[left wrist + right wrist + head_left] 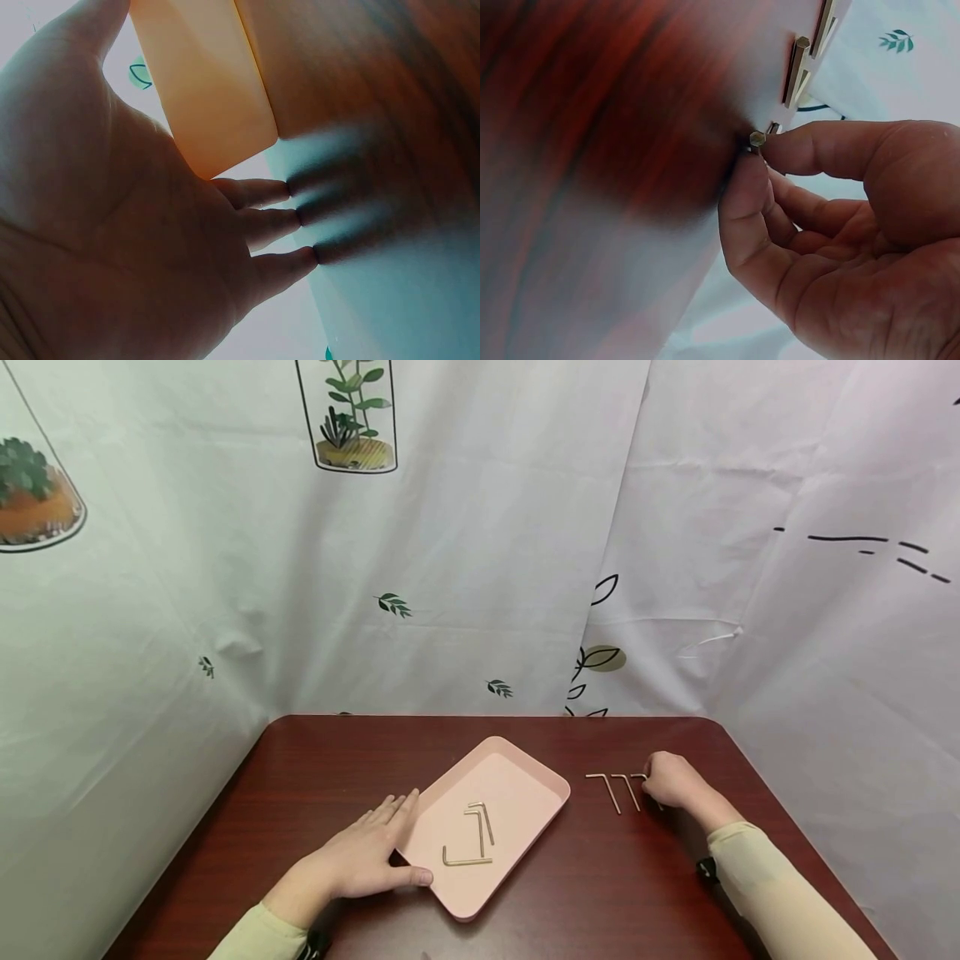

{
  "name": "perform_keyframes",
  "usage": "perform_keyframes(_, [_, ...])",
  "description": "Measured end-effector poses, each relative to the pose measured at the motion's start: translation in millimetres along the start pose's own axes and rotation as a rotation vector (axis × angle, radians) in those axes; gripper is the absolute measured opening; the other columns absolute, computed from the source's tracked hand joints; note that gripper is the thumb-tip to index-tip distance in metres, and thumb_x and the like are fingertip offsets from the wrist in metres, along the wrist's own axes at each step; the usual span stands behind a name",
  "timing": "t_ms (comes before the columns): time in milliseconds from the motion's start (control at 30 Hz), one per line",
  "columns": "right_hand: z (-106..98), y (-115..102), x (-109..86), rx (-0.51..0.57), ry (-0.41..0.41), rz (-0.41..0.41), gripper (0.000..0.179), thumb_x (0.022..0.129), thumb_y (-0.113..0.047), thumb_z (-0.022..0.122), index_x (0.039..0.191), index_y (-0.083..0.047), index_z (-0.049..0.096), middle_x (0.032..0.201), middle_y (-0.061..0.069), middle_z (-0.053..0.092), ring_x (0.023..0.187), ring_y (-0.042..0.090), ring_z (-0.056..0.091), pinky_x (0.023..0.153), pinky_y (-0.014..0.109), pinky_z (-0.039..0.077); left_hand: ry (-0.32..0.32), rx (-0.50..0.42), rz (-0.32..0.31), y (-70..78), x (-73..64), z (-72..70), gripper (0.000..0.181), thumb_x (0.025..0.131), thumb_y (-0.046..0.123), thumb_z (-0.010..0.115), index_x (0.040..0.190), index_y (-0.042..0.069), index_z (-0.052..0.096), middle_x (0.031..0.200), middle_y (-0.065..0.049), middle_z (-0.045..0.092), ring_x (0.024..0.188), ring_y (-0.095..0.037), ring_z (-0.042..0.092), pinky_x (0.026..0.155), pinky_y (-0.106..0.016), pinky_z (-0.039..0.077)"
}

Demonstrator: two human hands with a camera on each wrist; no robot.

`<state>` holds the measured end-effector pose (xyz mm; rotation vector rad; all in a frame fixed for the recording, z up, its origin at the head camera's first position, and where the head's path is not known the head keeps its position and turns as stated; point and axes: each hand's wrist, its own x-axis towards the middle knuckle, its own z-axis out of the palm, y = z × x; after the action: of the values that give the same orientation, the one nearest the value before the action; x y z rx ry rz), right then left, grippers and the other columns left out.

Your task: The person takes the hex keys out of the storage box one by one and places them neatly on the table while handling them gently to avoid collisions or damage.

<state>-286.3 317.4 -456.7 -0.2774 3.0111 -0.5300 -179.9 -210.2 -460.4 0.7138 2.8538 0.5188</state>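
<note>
My right hand [673, 781] is over the right side of the table. Its thumb and forefinger pinch a brass-coloured hex key [757, 139], seen end-on in the right wrist view; the fingers cover most of it in the head view. Just left of that hand, two more hex keys [606, 792] lie side by side on the table. My left hand [367, 852] rests against the left edge of a pink tray [517, 852], fingers straight and spread, thumb lying over the near rim. Inside the tray are three L-shaped hex keys [468, 862], two roughly parallel and one turned crosswise.
The dark reddish-brown table [337, 760] has rounded far corners. White curtains [480, 543] printed with plants hang behind it and along both sides. The tray stands at a slant near the middle of the table.
</note>
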Motion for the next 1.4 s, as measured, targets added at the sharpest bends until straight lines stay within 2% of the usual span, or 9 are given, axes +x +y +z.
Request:
perform_keyframes(200, [-1.1, 1.0, 0.4, -0.005, 0.000, 0.006, 0.024, 0.084, 0.005, 0.061, 0.068, -0.012, 0.055, 0.059, 0.000, 0.054, 0.052, 0.017, 0.054, 0.059, 0.033, 0.042, -0.002, -0.001, 0.002, 0.1, -0.4, -0.2, 0.129, 0.092, 0.082, 0.071, 0.175, -0.003, 0.022, 0.180, -0.023, 0.029, 0.163, -0.051, 0.031, 0.127, -0.070, 0.033])
perform_keyframes(400, [0.6, 1.9, -1.2, 0.017, 0.021, -0.012, 0.033, 0.080, 0.005, 0.060, 0.062, -0.018, 0.046, 0.053, -0.006, 0.043, 0.048, 0.014, 0.045, 0.056, 0.031, 0.035, -0.004, -0.006, 0.000, 1.3, -0.3, -0.9, 0.129, 0.092, 0.081, 0.072, 0.175, -0.004, 0.022, 0.180, -0.023, 0.029, 0.163, -0.051, 0.032, 0.126, -0.070, 0.034])
perform_keyframes(567, [-0.6, 1.3, -2.9, 0.014, 0.023, -0.013, 0.029, 0.082, 0.004, 0.061, 0.063, -0.016, 0.052, 0.053, -0.004, 0.049, 0.049, 0.015, 0.050, 0.058, 0.032, 0.038, -0.005, -0.009, -0.004, 2.1, -0.6, -1.5, 0.129, 0.092, 0.081, 0.072, 0.175, -0.004, 0.023, 0.180, -0.024, 0.029, 0.163, -0.051, 0.032, 0.127, -0.070, 0.034])
perform_keyframes(767, [-4.3, -0.1, -3.1, 0.026, -0.004, 0.024, 0.019, 0.091, -0.003, 0.069, 0.074, -0.009, 0.061, 0.060, 0.001, 0.059, 0.054, 0.018, 0.058, 0.060, 0.036, 0.047, -0.005, -0.008, -0.006, 1.8, -0.8, -1.4, 0.129, 0.091, 0.081, 0.072, 0.175, -0.004, 0.022, 0.179, -0.024, 0.030, 0.163, -0.051, 0.032, 0.127, -0.070, 0.034])
perform_keyframes(967, [-6.0, -1.7, -2.6, 0.030, -0.016, 0.038, 0.012, 0.095, -0.007, 0.072, 0.089, -0.002, 0.063, 0.069, 0.005, 0.062, 0.060, 0.020, 0.061, 0.064, 0.039, 0.052, -0.005, -0.006, -0.006, 1.9, -0.8, -0.9, 0.129, 0.091, 0.082, 0.072, 0.175, -0.003, 0.022, 0.180, -0.023, 0.029, 0.163, -0.051, 0.032, 0.127, -0.070, 0.034])
perform_keyframes(1167, [-7.3, -4.1, -2.5, 0.027, 0.010, 0.043, 0.016, 0.092, -0.010, 0.074, 0.095, 0.002, 0.063, 0.075, 0.008, 0.064, 0.065, 0.023, 0.062, 0.068, 0.043, 0.055, -0.002, 0.000, 0.004, 1.8, -0.4, -1.0, 0.129, 0.092, 0.082, 0.071, 0.175, -0.004, 0.023, 0.180, -0.023, 0.029, 0.163, -0.051, 0.032, 0.127, -0.070, 0.034])
perform_keyframes(1400, [-13.1, -11.6, -2.3, 0.009, 0.019, 0.042, 0.026, 0.094, -0.012, 0.075, 0.106, 0.009, 0.067, 0.089, 0.014, 0.069, 0.079, 0.030, 0.066, 0.078, 0.053, 0.059, -0.001, 0.004, 0.004, 1.5, -0.2, -1.1, 0.129, 0.092, 0.082, 0.071, 0.175, -0.004, 0.023, 0.180, -0.023, 0.029, 0.163, -0.051, 0.031, 0.126, -0.070, 0.034])
